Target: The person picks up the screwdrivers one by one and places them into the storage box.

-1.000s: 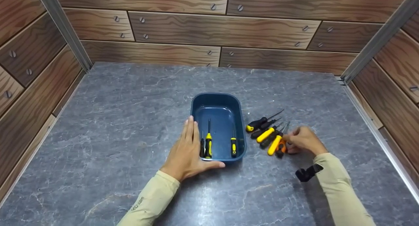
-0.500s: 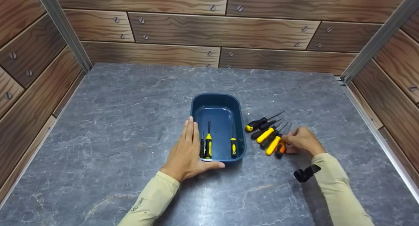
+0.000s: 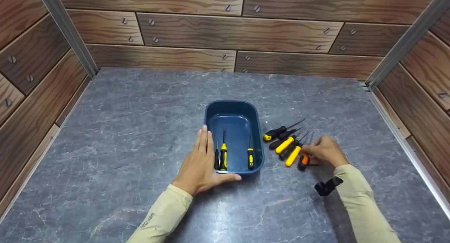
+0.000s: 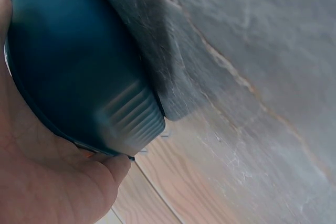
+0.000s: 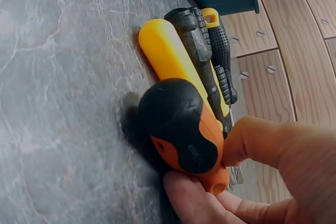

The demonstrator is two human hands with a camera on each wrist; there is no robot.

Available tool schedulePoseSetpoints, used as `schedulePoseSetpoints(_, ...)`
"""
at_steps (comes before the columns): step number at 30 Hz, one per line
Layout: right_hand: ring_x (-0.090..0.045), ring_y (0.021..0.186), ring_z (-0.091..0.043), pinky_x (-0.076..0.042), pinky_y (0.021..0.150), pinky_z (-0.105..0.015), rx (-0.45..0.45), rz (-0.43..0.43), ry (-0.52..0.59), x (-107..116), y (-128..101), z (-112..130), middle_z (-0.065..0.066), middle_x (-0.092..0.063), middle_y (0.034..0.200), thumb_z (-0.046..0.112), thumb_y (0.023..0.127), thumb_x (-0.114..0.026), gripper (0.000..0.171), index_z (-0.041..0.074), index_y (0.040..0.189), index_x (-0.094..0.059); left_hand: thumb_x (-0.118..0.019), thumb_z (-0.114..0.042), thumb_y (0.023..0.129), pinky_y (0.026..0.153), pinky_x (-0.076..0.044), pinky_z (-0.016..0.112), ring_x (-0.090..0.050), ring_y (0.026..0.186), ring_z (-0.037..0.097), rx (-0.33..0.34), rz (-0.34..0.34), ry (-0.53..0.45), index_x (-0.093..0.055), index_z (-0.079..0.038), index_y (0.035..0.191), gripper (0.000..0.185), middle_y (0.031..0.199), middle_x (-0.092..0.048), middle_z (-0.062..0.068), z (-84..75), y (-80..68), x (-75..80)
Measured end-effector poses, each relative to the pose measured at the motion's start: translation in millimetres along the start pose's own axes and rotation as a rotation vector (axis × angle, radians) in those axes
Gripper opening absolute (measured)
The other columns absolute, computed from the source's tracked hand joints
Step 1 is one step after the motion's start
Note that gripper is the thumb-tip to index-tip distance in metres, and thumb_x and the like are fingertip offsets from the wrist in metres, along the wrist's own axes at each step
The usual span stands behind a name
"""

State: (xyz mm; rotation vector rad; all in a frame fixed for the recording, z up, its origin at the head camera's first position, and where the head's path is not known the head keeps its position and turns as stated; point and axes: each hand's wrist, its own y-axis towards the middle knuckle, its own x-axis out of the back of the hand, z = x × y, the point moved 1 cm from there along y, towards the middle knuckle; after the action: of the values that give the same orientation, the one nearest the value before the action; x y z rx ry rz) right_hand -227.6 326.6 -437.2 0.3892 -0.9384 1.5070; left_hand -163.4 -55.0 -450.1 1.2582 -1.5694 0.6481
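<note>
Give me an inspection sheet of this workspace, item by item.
Surface: grey stone-look table, lying flat.
Job's things: blue tray mid-table with three screwdrivers lying inside; five more in a row on the table to its right; orange-black screwdriver at that row's outer end.
Clutter: nothing seen.
Hands: left hand lies flat against the tray's left wall, thumb along the near end; right hand pinches the orange-black screwdriver by its handle.
Cables: nothing seen; a black camera mount sits on the right wrist.
Surroundings: wood-look panels with screw heads on three sides, metal corner strips.
</note>
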Motion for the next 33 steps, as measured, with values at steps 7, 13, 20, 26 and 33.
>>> schedulePoseSetpoints(7,-0.062,0.066,-0.014,-0.055,0.06,-0.026,-0.014,-0.006,0.033,-0.8,0.7,-2.9,-0.005,-0.062,0.079,0.025,0.09,-0.072,0.028,0.0,0.088,-0.061,-0.058,-0.094,0.066,0.121,-0.023,0.046,-0.005,0.154,0.038,0.003,0.003,-0.017,-0.015,0.01,0.157,0.145,0.166,0.0,0.026,-0.4,0.1,0.9)
schedulePoseSetpoints(13,-0.065,0.064,-0.011,-0.059,0.062,-0.026,-0.028,0.006,0.118,1.7,0.4,-3.1,-0.006,-0.067,0.08,0.023,0.092,-0.072,0.032,-0.007,0.099,-0.063,-0.057,-0.094,0.066,0.121,-0.024,0.046,-0.006,0.154,0.038,-0.001,-0.004,-0.013,-0.015,0.01,0.157,0.144,0.166,0.0,0.027,0.0,-0.2,0.5)
schedulePoseSetpoints(20,-0.066,0.062,-0.009,-0.058,0.061,-0.025,-0.002,-0.008,0.161,8.5,1.0,2.3,-0.003,-0.069,0.075,0.02,0.093,-0.069,0.033,-0.012,0.103,-0.064,-0.062,-0.091,0.067,0.121,-0.022,0.046,-0.004,0.154,0.037,0.006,0.002,-0.03,-0.015,0.01,0.157,0.143,0.166,0.0,0.026,-0.4,-0.2,0.7)
schedulePoseSetpoints(26,-0.068,0.066,-0.008,-0.06,0.065,-0.027,0.021,-0.029,0.252,12.2,0.7,13.1,-0.001,-0.069,0.078,0.016,0.091,-0.069,0.03,-0.01,0.106,-0.062,-0.06,-0.092,0.066,0.121,-0.022,0.046,-0.003,0.154,0.037,0.009,0.01,-0.026,-0.014,0.01,0.157,0.144,0.166,0.001,0.026,-0.4,-0.1,0.6)
schedulePoseSetpoints(33,-0.07,0.071,-0.009,-0.061,0.072,-0.031,0.044,-0.011,0.391,11.7,-2.0,30.7,-0.002,-0.069,0.083,0.011,0.094,-0.067,0.031,-0.01,0.114,-0.056,-0.053,-0.096,0.066,0.121,-0.022,0.045,-0.005,0.154,0.038,0.006,0.01,-0.002,-0.014,0.01,0.158,0.146,0.166,0.0,0.026,0.4,0.4,0.3)
